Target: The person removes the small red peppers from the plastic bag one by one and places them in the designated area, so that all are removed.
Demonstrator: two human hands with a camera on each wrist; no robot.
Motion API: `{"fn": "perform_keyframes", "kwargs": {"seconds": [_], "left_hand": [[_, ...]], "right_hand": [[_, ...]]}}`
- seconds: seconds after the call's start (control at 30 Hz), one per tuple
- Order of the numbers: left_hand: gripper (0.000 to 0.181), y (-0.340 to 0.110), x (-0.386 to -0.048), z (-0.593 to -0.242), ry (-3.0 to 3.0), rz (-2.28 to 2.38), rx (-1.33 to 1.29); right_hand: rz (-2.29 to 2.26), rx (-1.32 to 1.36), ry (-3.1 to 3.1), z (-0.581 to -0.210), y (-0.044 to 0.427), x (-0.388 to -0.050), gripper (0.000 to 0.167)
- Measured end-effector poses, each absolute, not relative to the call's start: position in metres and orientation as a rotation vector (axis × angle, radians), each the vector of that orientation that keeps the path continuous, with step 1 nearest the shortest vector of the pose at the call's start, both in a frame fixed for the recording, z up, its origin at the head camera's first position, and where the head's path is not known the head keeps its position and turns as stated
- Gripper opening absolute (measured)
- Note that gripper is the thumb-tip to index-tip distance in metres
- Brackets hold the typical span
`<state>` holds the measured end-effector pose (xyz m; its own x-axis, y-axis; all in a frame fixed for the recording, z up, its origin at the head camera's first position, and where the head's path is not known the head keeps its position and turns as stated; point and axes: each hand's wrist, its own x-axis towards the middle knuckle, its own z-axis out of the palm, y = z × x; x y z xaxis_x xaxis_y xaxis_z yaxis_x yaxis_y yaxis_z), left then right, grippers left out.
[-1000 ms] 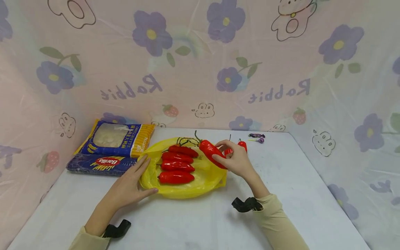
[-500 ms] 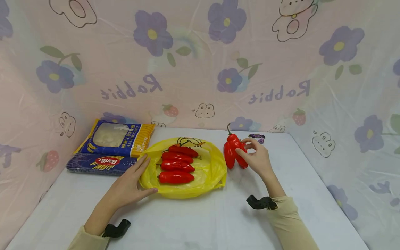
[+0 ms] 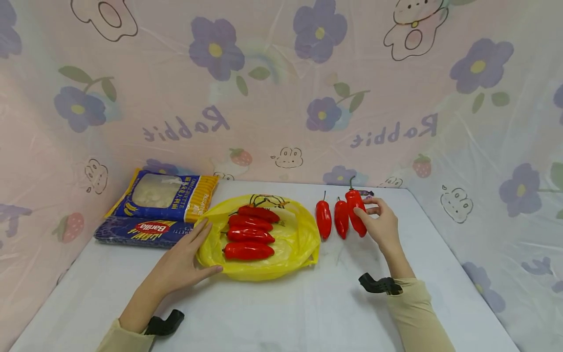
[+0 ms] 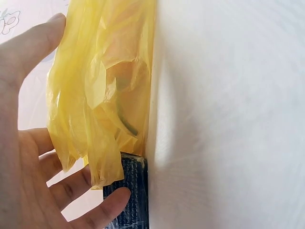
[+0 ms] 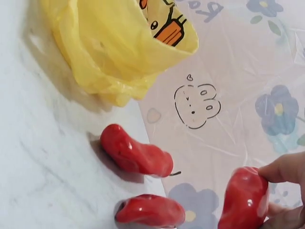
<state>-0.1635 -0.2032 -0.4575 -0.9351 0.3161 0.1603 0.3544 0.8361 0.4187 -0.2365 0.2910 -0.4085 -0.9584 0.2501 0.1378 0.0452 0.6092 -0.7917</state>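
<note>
Between thumb and fingers my right hand [image 3: 383, 226] pinches a red pepper [image 3: 355, 211], stem up, right of two other red peppers [image 3: 323, 220] on the table. In the right wrist view the held pepper [image 5: 244, 199] shows at the lower right, apart from the two lying ones [image 5: 138, 157]. My left hand [image 3: 179, 264], fingers spread, rests at the left edge of the yellow plastic bag [image 3: 290, 254]. Several red peppers [image 3: 249, 251] lie in a column on the bag. The left wrist view shows the bag [image 4: 102, 95] beside the left hand's spread thumb and fingers [image 4: 114, 202].
A blue and yellow pasta pack [image 3: 158, 193] and a dark blue Barilla pack [image 3: 140, 232] lie at the back left, the latter reaching the left fingers. A small purple-wrapped item [image 3: 366, 193] sits behind the held pepper. Patterned cloth walls [image 3: 272, 98] enclose the table [image 3: 281, 313].
My right hand has carried its pepper from over the bag's right side rightward, past the two loose peppers. The left hand has stayed at the bag's edge.
</note>
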Motion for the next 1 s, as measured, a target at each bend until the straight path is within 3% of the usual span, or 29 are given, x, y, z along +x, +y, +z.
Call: {"fn": "perform_keyframes", "kwargs": {"seconds": [1.0], "left_hand": [[0.117, -0.203, -0.163, -0.458, -2.93, -0.694, -0.524]], "right_hand": [[1.285, -0.568, -2.669, -0.457, 0.335, -0.258, 0.049]]}}
